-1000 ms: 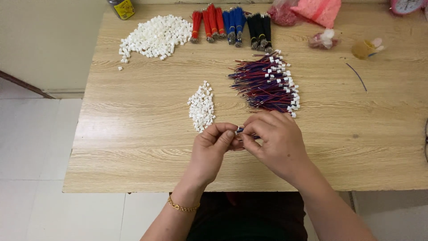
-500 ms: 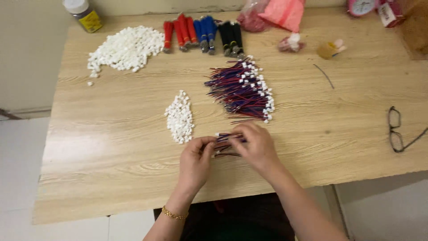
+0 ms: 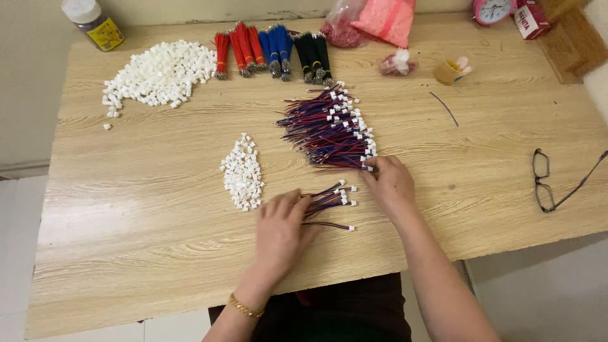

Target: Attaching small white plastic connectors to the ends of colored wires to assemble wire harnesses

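Observation:
My left hand (image 3: 283,227) lies flat on the wooden table (image 3: 126,209), its fingers spread and resting on the left ends of a small bunch of red, blue and black wires with white plugs (image 3: 332,199). My right hand (image 3: 389,183) reaches to the near right corner of the large pile of the same plugged wires (image 3: 329,130), its fingertips touching the plugs there; whether it grips one is hidden. A small heap of white plastic connectors (image 3: 242,172) lies just left of my left hand.
A big heap of white connectors (image 3: 161,73) lies far left, with bundles of red, blue and black wires (image 3: 272,47) behind. A jar (image 3: 95,25), pink bags (image 3: 380,19), a clock (image 3: 491,9) and a box stand at the back. Spectacles (image 3: 548,180) lie right. A loose wire (image 3: 444,107) lies mid-right.
My hands, which were together working one wire in front of me, have parted. The left now presses on the small bunch and the right has reached up to the large pile.

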